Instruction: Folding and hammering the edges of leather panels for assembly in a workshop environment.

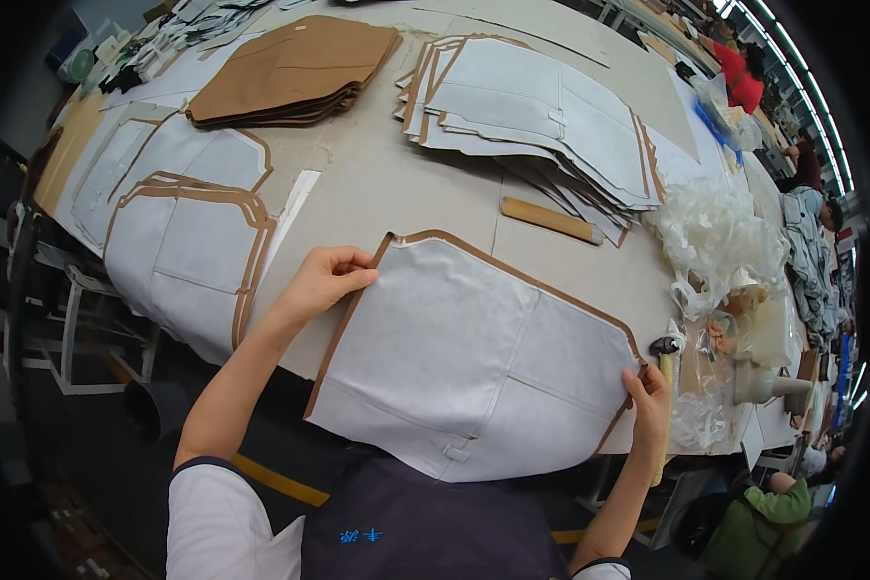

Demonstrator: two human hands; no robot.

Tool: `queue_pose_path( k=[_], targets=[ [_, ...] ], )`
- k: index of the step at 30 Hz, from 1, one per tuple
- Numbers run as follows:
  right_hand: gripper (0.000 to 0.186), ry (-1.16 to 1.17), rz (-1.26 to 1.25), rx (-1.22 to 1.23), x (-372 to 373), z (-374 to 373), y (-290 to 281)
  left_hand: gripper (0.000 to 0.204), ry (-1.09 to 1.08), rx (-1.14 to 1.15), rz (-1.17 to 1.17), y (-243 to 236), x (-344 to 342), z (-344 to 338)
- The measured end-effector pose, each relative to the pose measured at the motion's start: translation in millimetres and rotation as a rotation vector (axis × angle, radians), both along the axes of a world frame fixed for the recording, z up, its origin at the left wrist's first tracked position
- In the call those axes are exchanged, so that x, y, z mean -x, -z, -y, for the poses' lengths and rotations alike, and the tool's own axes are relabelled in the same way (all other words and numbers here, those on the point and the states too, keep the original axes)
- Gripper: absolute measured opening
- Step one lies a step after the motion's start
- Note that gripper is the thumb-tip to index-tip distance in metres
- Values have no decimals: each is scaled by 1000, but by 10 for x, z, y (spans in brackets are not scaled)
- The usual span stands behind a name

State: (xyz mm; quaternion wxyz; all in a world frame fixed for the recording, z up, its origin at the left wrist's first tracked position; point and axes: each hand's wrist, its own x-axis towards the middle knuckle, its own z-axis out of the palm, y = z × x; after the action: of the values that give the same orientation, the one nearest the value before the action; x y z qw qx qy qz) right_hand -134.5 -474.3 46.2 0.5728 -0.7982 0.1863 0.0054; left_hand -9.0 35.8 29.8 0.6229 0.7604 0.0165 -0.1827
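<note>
A large pale grey panel (425, 338) with brown edging and stitched seams is stretched between my two hands at the table's near edge. Its lower part hangs past the edge in front of my dark apron. At the upper left corner, my left hand (331, 278) pinches the brown border between thumb and fingers. My right hand (650, 394) grips the right border, with its thumb on the pale face. A small tab shows near the panel's lower seam. Beyond it lies a wooden stick (551, 219) on the table.
Similar pale panels are piled at the back (512, 87), and more panels (188, 237) lie at the left. A brown stack (295, 68) sits farther back. At right are a hammer (665, 346), crumpled clear plastic bags (715, 232) and a white bottle (768, 387). Other people work beyond.
</note>
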Motion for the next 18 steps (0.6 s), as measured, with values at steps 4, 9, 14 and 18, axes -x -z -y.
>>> queue_pose_path(
  k=[4,9,14,18],
  targets=[
    [12,41,126,-56,-7,-103,-268,19,-63,19,10,-294,56,-74],
    [14,-4,256,-68,-177,-164,-526,17,-153,133,165,-532,92,-201],
    [16,8,321,-45,-351,-236,-605,22,-227,148,229,-507,131,-332],
    [14,-21,325,-5,-377,-224,-577,19,-240,54,294,-431,186,-391]
  ],
)
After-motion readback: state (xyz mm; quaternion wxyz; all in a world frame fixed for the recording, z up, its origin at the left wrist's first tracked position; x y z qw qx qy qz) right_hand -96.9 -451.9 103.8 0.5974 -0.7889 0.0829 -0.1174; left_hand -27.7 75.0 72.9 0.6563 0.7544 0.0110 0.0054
